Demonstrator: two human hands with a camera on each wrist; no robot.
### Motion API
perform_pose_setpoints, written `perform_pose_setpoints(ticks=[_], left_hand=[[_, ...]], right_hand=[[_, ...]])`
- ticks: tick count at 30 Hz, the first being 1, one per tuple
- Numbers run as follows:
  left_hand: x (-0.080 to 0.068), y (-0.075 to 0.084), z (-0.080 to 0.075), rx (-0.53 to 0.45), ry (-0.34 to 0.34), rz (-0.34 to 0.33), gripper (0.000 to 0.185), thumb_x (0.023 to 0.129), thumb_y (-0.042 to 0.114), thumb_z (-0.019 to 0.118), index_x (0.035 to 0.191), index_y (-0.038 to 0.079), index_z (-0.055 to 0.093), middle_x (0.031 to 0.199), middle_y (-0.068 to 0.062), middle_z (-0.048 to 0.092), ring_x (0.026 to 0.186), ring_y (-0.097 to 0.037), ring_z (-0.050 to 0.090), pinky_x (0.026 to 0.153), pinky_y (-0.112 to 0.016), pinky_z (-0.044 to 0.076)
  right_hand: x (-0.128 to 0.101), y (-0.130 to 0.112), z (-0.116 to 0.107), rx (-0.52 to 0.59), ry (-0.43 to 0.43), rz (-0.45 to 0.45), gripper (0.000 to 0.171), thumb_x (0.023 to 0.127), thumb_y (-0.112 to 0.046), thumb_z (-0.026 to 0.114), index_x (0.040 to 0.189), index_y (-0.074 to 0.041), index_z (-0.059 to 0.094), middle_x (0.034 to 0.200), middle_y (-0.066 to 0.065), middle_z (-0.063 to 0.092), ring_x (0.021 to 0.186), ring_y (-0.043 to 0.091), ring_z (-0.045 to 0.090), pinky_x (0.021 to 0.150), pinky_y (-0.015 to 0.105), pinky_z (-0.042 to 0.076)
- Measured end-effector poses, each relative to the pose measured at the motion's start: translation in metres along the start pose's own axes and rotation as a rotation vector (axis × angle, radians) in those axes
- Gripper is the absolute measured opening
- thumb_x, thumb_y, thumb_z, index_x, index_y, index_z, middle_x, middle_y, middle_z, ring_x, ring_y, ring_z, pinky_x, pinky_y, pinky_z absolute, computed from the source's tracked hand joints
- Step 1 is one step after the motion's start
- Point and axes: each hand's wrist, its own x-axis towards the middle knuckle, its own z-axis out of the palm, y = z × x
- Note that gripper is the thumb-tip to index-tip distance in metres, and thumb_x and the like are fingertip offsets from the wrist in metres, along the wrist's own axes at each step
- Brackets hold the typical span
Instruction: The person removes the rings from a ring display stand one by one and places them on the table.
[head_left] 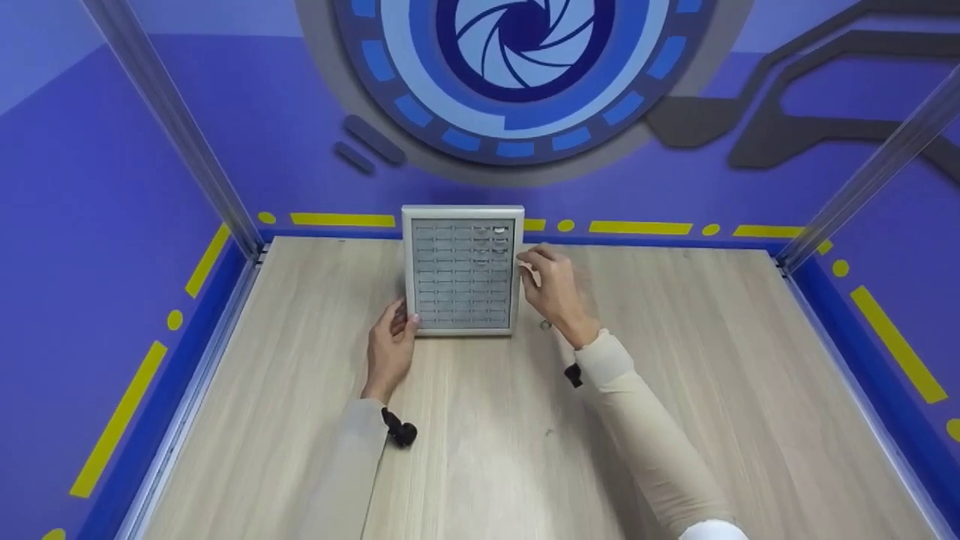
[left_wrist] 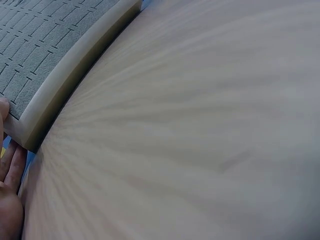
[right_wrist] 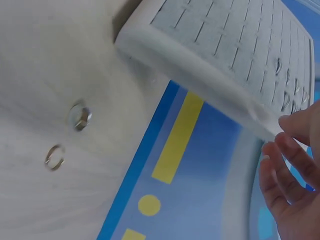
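A ring display board (head_left: 465, 300) with a pale frame and grey slotted padding leans upright on the table. My left hand (head_left: 391, 341) grips its lower left corner, thumb over the front and other fingers behind. Several silver rings (right_wrist: 286, 101) sit in slots at the upper right. By the board's right edge is my right hand (head_left: 553, 289), fingers loosely bent, with no ring visible between them. Its fingertips appear close to the frame; whether they touch it I cannot tell. In the right wrist view, a silver ring (right_wrist: 84, 120) and a thinner ring (right_wrist: 54, 157) lie on the table.
The wooden table (head_left: 480, 450) runs back to a blue printed wall (head_left: 247, 120) behind the board. Metal posts (head_left: 176, 112) stand at the back corners. Black wrist straps (head_left: 400, 429) are on both arms.
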Motion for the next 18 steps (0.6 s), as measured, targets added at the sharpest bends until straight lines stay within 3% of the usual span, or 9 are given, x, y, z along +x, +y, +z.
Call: perform_pose_setpoints(ticks=[7, 18], left_hand=[[-0.001, 0.0, 0.0, 0.023, 0.008, 0.001, 0.053, 0.11, 0.03, 0.063, 0.158, 0.012, 0.05, 0.149, -0.01, 0.062, 0.133, -0.026, 0.063, 0.115, -0.039, 0.054], [-0.001, 0.001, -0.001, 0.025, 0.001, 0.012, 0.053, 0.11, 0.03, 0.063, 0.158, 0.012, 0.05, 0.148, -0.009, 0.062, 0.133, -0.026, 0.063, 0.115, -0.04, 0.054]], right_hand=[[0.009, -0.008, 0.017, 0.086, 0.037, -0.036, 0.007, 0.094, 0.01, 0.072, 0.099, 0.007, 0.076, 0.099, 0.018, 0.069, 0.083, 0.028, 0.07, 0.072, 0.037, 0.064], [0.017, -0.014, 0.03, -0.017, 0.077, -0.019, 0.008, 0.099, 0.003, 0.071, 0.103, 0.004, 0.078, 0.101, 0.015, 0.069, 0.085, 0.027, 0.071, 0.072, 0.037, 0.064]])
